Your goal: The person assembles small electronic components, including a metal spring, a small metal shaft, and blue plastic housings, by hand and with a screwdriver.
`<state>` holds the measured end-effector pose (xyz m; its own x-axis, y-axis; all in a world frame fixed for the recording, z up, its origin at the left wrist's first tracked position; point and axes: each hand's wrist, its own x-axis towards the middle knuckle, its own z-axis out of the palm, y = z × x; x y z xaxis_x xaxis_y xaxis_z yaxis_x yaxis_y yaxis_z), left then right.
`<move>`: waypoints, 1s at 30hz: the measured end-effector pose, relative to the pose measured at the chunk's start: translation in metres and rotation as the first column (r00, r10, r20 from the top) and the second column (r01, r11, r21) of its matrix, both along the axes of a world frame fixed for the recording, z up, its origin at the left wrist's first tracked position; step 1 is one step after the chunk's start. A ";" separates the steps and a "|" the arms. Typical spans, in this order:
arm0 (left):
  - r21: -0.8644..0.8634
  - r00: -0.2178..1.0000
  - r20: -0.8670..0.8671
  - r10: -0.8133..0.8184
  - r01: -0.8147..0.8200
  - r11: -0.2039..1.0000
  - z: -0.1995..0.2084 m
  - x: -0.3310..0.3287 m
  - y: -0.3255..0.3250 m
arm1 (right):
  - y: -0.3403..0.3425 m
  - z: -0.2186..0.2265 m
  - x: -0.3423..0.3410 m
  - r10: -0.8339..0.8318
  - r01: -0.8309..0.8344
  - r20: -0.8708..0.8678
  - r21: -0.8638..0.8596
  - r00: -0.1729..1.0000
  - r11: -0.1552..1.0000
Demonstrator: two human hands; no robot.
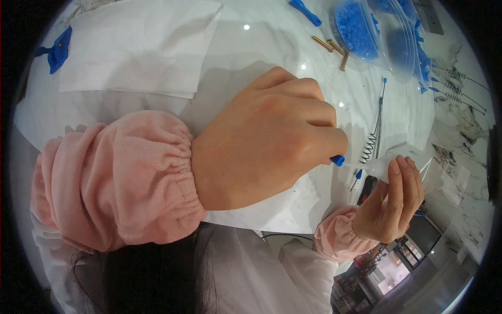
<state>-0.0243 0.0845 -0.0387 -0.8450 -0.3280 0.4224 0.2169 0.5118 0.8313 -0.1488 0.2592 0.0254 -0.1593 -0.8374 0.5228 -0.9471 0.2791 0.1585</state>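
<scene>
My left hand (272, 138) is closed, knuckles up, over the middle of the table. A small blue plastic piece (338, 160) pokes out between its thumb and fingers. My right hand (393, 201) pinches a small white squeeze bottle (378, 167) with a thin clear nozzle. That nozzle points left at the blue piece; whether they touch I cannot tell. Just beyond the bottle lies a black coiled wire (368, 148) with a straight blue-tipped end. A short blue-tipped part (358, 175) lies below the nozzle.
Clear tubs (384, 57) of blue pieces stand at the back right, with several brass-coloured pins (322, 44) and a blue tool (306, 12) beside them. Further right are more coiled wires (455, 83). A white paper towel (141, 47) lies back left, near a blue part (58, 51).
</scene>
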 end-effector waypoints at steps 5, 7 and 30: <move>-0.001 1.000 -0.006 0.001 -0.001 1.000 0.000 0.000 0.000 | 0.000 -0.001 0.000 0.001 -0.001 -0.021 -0.021 1.000 1.000; -0.005 1.000 -0.008 0.000 0.000 1.000 0.000 0.000 0.000 | 0.000 -0.001 0.000 0.001 -0.002 -0.023 -0.017 1.000 1.000; -0.002 1.000 -0.003 -0.005 0.005 1.000 -0.002 0.000 0.000 | 0.004 0.001 -0.001 0.032 -0.030 -0.076 0.027 0.997 0.999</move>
<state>-0.0244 0.0847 -0.0404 -0.8452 -0.3234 0.4255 0.2218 0.5120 0.8298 -0.1501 0.2629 0.0268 -0.0934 -0.8547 0.5107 -0.9400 0.2448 0.2377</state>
